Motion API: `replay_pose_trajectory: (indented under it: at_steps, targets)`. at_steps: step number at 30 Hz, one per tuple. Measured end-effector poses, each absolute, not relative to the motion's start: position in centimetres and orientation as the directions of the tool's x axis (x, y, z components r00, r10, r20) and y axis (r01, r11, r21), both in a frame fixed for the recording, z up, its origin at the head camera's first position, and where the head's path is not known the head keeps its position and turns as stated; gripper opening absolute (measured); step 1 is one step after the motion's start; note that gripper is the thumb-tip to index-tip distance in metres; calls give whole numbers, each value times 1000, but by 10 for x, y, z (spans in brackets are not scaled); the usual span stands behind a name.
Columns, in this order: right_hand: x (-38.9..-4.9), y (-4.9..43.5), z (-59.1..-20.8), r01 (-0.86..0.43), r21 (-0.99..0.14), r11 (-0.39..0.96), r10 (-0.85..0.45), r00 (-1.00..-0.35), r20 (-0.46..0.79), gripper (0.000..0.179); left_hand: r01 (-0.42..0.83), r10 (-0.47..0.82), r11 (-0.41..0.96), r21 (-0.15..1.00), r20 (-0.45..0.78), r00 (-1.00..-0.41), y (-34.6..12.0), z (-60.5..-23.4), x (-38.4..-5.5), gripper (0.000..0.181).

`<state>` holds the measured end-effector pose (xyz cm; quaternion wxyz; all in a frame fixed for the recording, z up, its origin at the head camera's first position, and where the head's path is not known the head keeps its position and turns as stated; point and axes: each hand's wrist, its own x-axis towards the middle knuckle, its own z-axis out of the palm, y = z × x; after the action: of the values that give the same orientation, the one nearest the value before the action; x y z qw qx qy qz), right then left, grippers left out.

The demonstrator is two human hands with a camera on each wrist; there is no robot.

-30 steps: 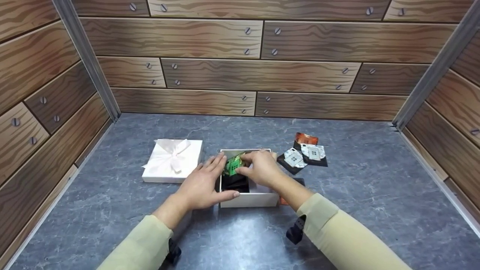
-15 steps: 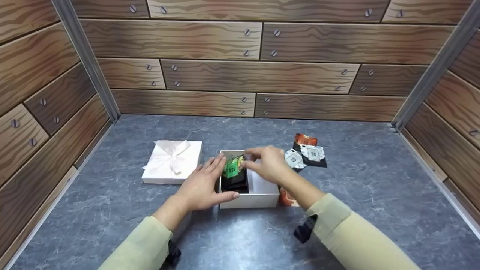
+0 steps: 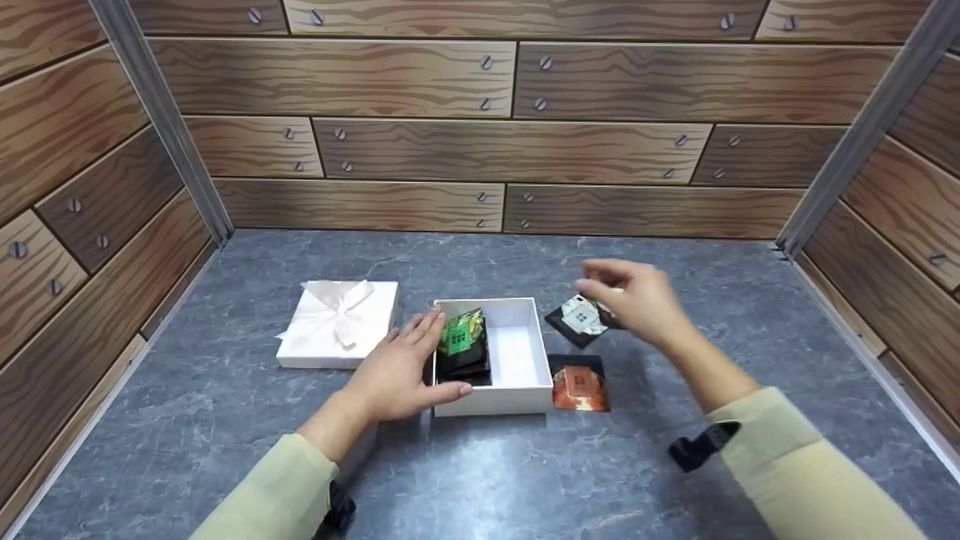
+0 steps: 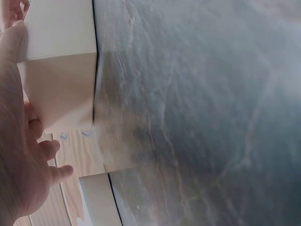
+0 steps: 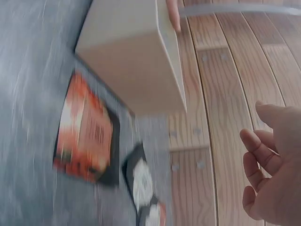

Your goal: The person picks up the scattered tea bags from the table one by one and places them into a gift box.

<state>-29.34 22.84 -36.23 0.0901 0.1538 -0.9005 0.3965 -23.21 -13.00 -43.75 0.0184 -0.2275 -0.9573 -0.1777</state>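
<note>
My left hand [image 3: 401, 375] lies along the left side of an open white box [image 3: 491, 402], its fingers at the rim and its thumb by the front edge. Inside, on the left, is a small pile of flat black packets, a green-printed packet [image 3: 459, 337] on top. Over the packets right of the box, my right hand [image 3: 637, 300] hovers with loosely bent fingers. A white-and-black packet [image 3: 579, 316] shows below its fingertips; others there are partly hidden. In the right wrist view, nothing is between the fingers of the right hand [image 5: 275, 165].
An orange-printed packet [image 3: 581, 386] lies against the box's right side. To the left sits a white lid [image 3: 315, 345] with a ribbon bow [image 3: 341, 311]. Wood-patterned walls [image 3: 420, 150] enclose the grey marbled table [image 3: 480, 480] at the back and sides.
My right hand has let go of the green-printed packet in the box and moved right, over the loose packets. My left hand keeps its place on the box.
</note>
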Motion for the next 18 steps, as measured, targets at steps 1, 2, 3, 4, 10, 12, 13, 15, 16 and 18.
replay_pose_trajectory:
  at_steps: [1,2,3,4,10,12,13,15,16,18]
  targets:
    - [-294,236,-363,-340,-685,644,-193,-939,285,45,444,430,832,333,120,-895,-130,-438,-232,116]
    - [-295,244,-363,-335,-682,650,-180,-940,289,45,445,430,832,332,120,-895,-131,-438,-232,117]
    - [-296,251,-364,-325,-680,657,-168,-943,288,45,445,430,832,332,121,-895,-131,-438,-233,117]
    - [-297,258,-365,-315,-680,662,-156,-945,287,46,444,429,833,329,121,-895,-131,-438,-233,118]
    - [-306,290,-374,-281,-683,674,-97,-951,295,49,447,430,835,321,128,-894,-132,-439,-233,119]
    - [-310,299,-379,-265,-692,671,-87,-955,283,52,451,433,833,320,130,-892,-131,-439,-233,118]
    - [-312,304,-381,-257,-697,670,-80,-958,277,53,452,434,833,319,129,-892,-131,-439,-232,118]
    - [-317,312,-388,-244,-707,664,-72,-962,264,54,452,435,834,316,128,-891,-131,-439,-232,118]
    - [-319,316,-392,-240,-713,659,-69,-963,261,54,453,435,834,315,129,-891,-131,-438,-232,118]
    - [-324,323,-400,-236,-719,654,-65,-964,258,54,452,435,834,316,129,-891,-131,-438,-231,118]
